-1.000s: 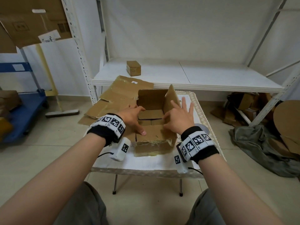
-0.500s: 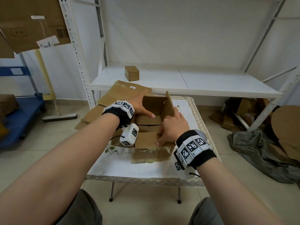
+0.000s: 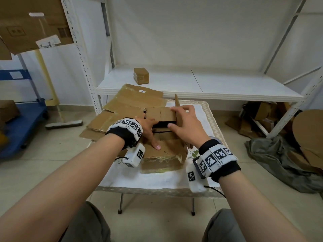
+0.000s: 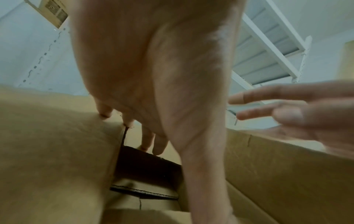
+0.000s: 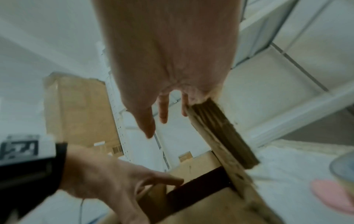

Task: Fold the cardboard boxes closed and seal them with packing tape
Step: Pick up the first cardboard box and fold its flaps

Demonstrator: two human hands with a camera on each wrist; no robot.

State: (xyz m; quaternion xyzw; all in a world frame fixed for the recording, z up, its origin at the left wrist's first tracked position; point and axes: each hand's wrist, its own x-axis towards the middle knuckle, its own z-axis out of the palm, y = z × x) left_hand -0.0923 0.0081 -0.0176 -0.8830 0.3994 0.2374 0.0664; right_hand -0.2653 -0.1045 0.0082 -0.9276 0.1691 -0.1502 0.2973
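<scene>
An open cardboard box [image 3: 162,159] sits on a small table covered by a white cloth [image 3: 157,180]. Its far flap [image 3: 162,114] and near flap [image 3: 166,148] are folded down, with a dark gap between them. The right flap [image 3: 177,102] stands upright. My left hand [image 3: 149,130] lies flat across the box, thumb pressing the near flap and fingers reaching the far one [image 4: 145,145]. My right hand [image 3: 183,123] rests with spread, straight fingers on the far flap, beside the upright right flap [image 5: 220,128]. A tape roll [image 5: 343,171] lies on the cloth to the right, mostly hidden.
Flattened cardboard sheets [image 3: 122,109] lie at the table's back left. A small closed box [image 3: 141,75] stands on the white shelf [image 3: 227,84] behind. On the floor are a blue cart [image 3: 21,123] at left and cardboard scraps with a grey cloth [image 3: 279,154] at right.
The far flap has come down from upright to flat. My right hand moved forward from the near flap onto it. My left hand drew back, and its thumb now presses the near flap.
</scene>
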